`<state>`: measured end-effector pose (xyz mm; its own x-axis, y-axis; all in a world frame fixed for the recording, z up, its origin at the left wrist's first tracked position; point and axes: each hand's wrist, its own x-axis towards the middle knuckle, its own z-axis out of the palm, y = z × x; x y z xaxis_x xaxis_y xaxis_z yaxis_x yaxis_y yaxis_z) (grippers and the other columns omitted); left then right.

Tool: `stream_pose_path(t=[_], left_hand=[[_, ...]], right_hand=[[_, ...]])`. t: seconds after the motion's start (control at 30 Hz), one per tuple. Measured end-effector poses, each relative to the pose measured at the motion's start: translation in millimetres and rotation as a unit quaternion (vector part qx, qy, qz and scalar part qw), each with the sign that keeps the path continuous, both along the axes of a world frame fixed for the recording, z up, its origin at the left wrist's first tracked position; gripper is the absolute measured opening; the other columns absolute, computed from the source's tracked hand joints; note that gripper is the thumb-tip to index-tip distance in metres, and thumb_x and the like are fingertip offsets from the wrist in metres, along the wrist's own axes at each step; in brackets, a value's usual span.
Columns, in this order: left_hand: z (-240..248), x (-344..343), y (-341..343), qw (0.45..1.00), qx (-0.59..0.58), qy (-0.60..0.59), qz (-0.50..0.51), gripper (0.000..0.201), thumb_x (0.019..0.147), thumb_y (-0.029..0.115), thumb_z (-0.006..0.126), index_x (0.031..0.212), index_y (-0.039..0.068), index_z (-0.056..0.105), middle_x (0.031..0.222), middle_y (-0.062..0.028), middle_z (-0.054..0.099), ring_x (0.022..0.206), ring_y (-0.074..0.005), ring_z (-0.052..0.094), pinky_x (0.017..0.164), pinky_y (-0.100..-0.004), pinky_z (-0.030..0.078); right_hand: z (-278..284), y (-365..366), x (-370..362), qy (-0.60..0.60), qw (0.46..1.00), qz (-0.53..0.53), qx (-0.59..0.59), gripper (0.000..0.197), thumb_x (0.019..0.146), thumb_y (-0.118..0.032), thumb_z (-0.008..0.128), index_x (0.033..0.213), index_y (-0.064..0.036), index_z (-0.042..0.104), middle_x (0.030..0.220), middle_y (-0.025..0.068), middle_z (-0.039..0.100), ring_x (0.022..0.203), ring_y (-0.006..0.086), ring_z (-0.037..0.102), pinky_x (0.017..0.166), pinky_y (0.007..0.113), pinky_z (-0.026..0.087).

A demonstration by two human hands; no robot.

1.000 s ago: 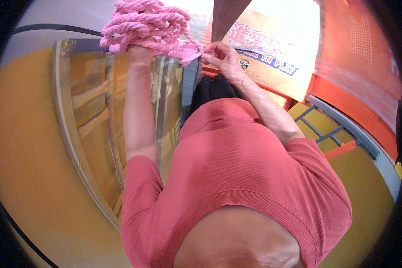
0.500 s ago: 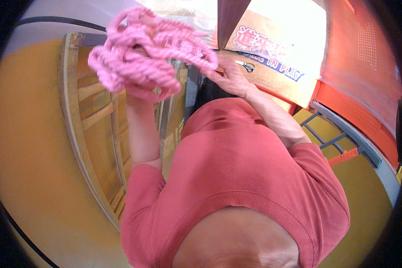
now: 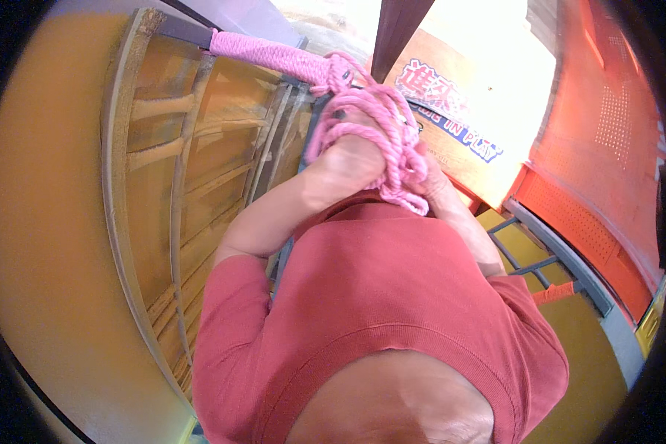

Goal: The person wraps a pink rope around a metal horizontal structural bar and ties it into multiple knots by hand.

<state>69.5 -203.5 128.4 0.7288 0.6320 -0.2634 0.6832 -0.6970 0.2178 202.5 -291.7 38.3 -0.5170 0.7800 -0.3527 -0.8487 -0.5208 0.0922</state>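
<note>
A loose bundle of pink twisted rope hangs in front of my chest. My left hand holds it, with loops lying over the wrist and the fingers mostly hidden. On the bundle's right side my right hand is closed against the strands. Beyond and to the left, a horizontal bar is tightly wound with pink rope. The winding ends in a thicker knotted part beside the bundle, where a strand appears to run into it.
A wooden lattice frame stands at the left under the wrapped bar. A dark post rises ahead. Beyond my right hand is a printed board. Orange perforated panels and a blue-grey metal rack stand at the right.
My left hand has brought the rope bundle down and right from above the bar, uncovering the wrapped bar. My right hand has drawn nearer my body and now grips the rope.
</note>
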Motion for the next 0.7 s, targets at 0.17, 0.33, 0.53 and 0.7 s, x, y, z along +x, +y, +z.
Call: stream_pose_path(t=[0.17,0.33,0.53,0.7], left_hand=[[-21,39,-8,0.993,-0.059,0.098,-0.043,0.028,0.081,0.024,0.060,0.097,0.002,0.062,0.090,-0.0131,0.064,0.090,-0.0233,0.061,0.083,-0.0340,0.049],[-41,74,11,0.965,-0.153,0.198,-0.076,0.027,0.078,0.023,0.063,0.094,0.001,0.065,0.088,-0.0145,0.065,0.089,-0.0245,0.063,0.082,-0.0340,0.050],[-28,97,29,0.937,-0.264,0.181,-0.138,0.027,0.076,0.021,0.066,0.094,0.001,0.067,0.088,-0.0165,0.067,0.089,-0.0270,0.064,0.081,-0.0339,0.051],[-13,6,34,0.956,-0.222,-0.186,-0.039,0.023,0.076,0.017,0.069,0.095,0.004,0.066,0.088,-0.0142,0.066,0.082,-0.0271,0.064,0.075,-0.0368,0.051]], right_hand=[[-16,-9,14,-0.254,0.965,-0.010,0.067,0.087,0.073,-0.018,0.077,0.142,-0.0032,0.027,0.136,0.0152,0.045,0.123,0.0254,0.048,0.102,0.039,0.041],[-19,-19,20,-0.165,0.974,-0.104,0.111,0.064,0.082,-0.041,0.065,0.130,-0.0053,0.043,0.124,0.0135,0.054,0.096,0.0296,0.062,0.056,0.048,0.055],[-117,-25,38,-0.132,0.970,-0.197,0.045,0.067,0.085,-0.054,0.056,0.133,-0.0096,0.043,0.128,0.0119,0.052,0.109,0.0330,0.056,0.081,0.054,0.052],[-113,-7,39,-0.041,0.977,-0.204,0.045,0.061,0.091,-0.056,0.045,0.124,-0.0052,0.050,0.098,0.0110,0.061,0.078,0.0220,0.061,0.057,0.036,0.054]])
